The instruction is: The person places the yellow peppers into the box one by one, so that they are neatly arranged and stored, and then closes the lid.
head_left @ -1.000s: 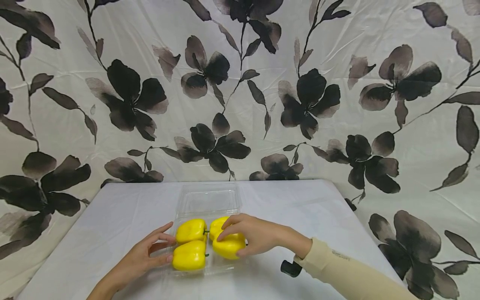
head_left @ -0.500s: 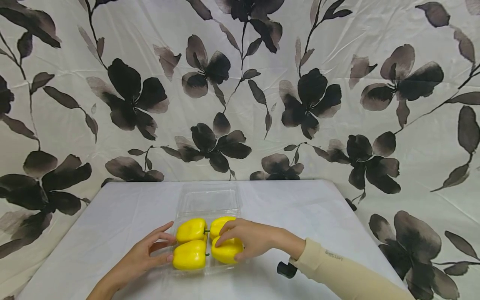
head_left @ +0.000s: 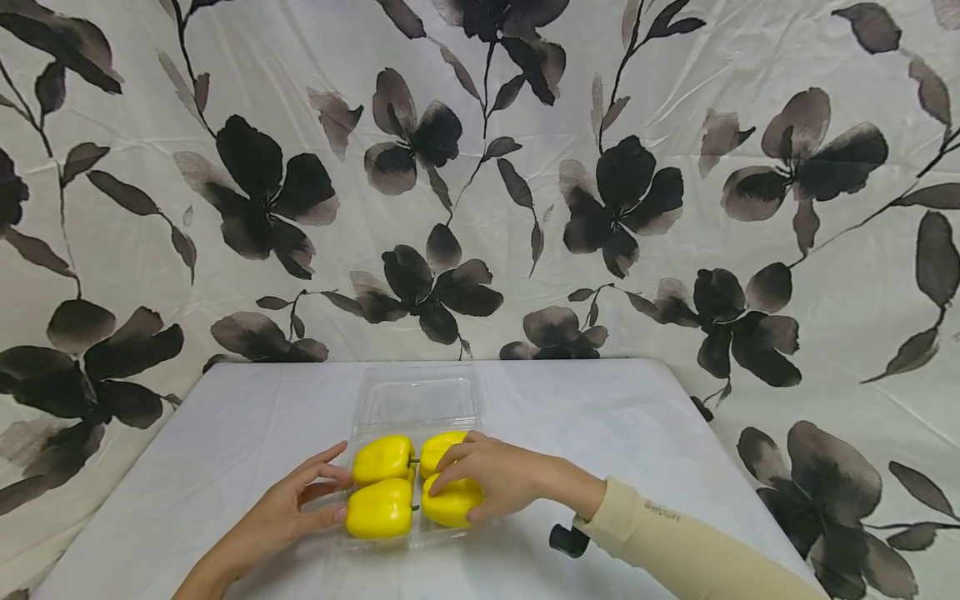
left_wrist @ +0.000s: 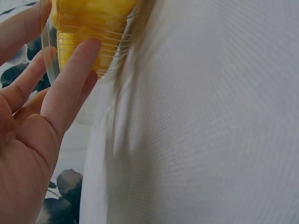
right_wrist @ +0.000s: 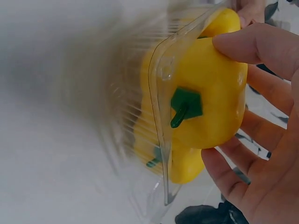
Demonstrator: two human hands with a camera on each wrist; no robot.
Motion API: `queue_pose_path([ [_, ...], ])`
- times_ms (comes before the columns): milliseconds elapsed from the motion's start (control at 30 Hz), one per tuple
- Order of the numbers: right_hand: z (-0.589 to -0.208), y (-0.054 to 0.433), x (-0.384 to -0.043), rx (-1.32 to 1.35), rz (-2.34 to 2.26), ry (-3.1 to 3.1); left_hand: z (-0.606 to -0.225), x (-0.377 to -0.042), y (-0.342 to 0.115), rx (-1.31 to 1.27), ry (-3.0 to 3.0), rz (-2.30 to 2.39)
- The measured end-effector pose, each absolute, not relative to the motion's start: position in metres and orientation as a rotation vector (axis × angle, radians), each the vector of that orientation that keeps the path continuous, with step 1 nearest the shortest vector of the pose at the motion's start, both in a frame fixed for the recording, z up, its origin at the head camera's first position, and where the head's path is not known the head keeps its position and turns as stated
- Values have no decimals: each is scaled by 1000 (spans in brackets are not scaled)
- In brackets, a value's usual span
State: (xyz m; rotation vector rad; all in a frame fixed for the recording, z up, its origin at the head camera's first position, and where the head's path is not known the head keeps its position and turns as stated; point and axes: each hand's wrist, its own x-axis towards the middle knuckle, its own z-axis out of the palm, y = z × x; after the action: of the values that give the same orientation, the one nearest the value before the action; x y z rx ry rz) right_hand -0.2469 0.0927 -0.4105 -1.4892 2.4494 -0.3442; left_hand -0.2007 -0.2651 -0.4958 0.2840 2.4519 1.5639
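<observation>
Several yellow bell peppers lie in a clear plastic clamshell container (head_left: 408,542), with its lid (head_left: 417,402) folded back away from me. My right hand (head_left: 498,479) grips the near right bell pepper (head_left: 448,504), thumb and fingers spread around it. In the right wrist view, that bell pepper (right_wrist: 210,93) sits at the container's rim, its green stem facing the camera. Behind it, the far right bell pepper (head_left: 438,450) is partly covered by my fingers. My left hand (head_left: 288,504) rests its fairly straight fingers on the container's left wall, beside the near left bell pepper (head_left: 378,508).
A white cloth covers the table (head_left: 585,417). Behind it hangs a floral curtain (head_left: 517,208). The far left bell pepper (head_left: 383,460) lies in the container. A black device (head_left: 569,540) shows under my right wrist, by the beige sleeve (head_left: 645,521).
My right hand has moved slightly left and toward me, setting the near right bell pepper lower in its corner of the container. My left hand has stayed put.
</observation>
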Motion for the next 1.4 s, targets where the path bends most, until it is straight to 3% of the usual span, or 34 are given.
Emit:
queue_pose_path([
  [1400,-413,86,-243,-1551,-214,2435,-497,-199,-265,253,2460,1547],
])
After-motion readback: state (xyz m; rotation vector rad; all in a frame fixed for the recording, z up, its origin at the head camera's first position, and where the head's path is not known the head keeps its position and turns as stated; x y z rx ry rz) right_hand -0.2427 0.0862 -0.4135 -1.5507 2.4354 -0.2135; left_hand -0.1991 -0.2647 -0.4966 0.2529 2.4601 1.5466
